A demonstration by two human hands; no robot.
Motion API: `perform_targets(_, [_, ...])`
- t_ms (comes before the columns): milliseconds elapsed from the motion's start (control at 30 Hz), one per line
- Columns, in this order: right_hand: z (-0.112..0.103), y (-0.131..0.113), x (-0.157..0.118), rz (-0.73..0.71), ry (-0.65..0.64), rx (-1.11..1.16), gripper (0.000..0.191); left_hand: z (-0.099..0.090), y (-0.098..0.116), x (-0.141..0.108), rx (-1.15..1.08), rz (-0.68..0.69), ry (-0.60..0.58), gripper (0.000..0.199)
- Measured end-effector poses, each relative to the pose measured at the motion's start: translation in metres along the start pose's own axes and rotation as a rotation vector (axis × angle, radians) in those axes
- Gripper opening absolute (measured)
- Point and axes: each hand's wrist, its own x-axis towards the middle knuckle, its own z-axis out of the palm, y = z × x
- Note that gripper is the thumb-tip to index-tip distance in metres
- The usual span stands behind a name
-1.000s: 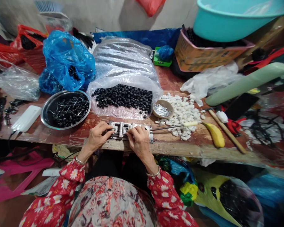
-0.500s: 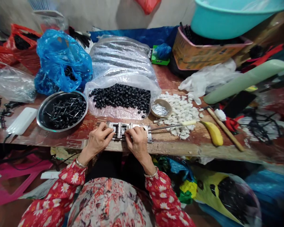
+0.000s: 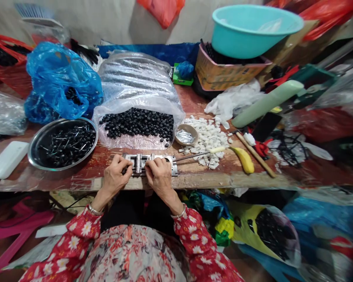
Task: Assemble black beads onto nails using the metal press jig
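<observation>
A metal vise-like fixture (image 3: 139, 163) lies along the table's front edge. My left hand (image 3: 114, 176) is at its left end, with thumb and fingers pinched around a small dark piece that is mostly hidden. On the fixture's right half rests my right hand (image 3: 160, 177), its fingers closed; whatever they hold is hidden under them. A thin rod with a pale handle (image 3: 217, 149) sticks out of the fixture to the right. Behind it, small black round knobs (image 3: 144, 123) spill from an open clear bag. A small bowl (image 3: 179, 140) holds metal pins.
Left stands a steel bowl (image 3: 33, 156) of black pieces with metal pins. White pieces (image 3: 213, 135) are heaped on the right, near a yellow banana-shaped object (image 3: 244, 159) and a wooden-handled tool (image 3: 257, 156). Behind are a blue bag (image 3: 64, 78) and a turquoise basin (image 3: 253, 35).
The camera view has turned right, so the table's things appear further left. My left fingers have curled in around a dark piece at the fixture's left end. My right hand stays on the fixture.
</observation>
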Motion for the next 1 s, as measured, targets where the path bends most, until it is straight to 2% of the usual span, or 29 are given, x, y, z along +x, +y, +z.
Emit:
perform_targets(133, [-0.019, 0.017, 0.008, -0.041, -0.004, 0.241, 0.016, -0.006, -0.009, -0.001, -0.084, 0.061, -0.019, 0.015])
perform_targets(200, [-0.027, 0.031, 0.021, -0.020, 0.042, 0.251, 0.018, -0.006, -0.011, -0.001, -0.099, 0.072, -0.009, 0.016])
perform_targets(300, [-0.033, 0.054, 0.048, 0.056, 0.031, 0.022, 0.020, -0.004, -0.011, -0.003, -0.085, 0.064, 0.017, 0.017])
perform_targets(400, [-0.028, 0.071, 0.077, 0.149, -0.122, -0.228, 0.026, -0.001, -0.010, -0.005, -0.068, 0.046, 0.037, 0.017])
perform_targets(467, [-0.021, 0.077, 0.091, 0.178, -0.204, -0.301, 0.027, 0.000, -0.010, -0.006, -0.063, 0.035, 0.047, 0.018])
perform_targets(700, [-0.008, 0.084, 0.109, 0.195, -0.261, -0.300, 0.022, 0.002, -0.011, -0.007, -0.075, 0.041, 0.063, 0.017])
perform_targets(1000, [-0.020, 0.071, 0.109, 0.157, -0.225, -0.172, 0.019, -0.003, -0.008, -0.001, -0.224, 0.057, 0.121, 0.013])
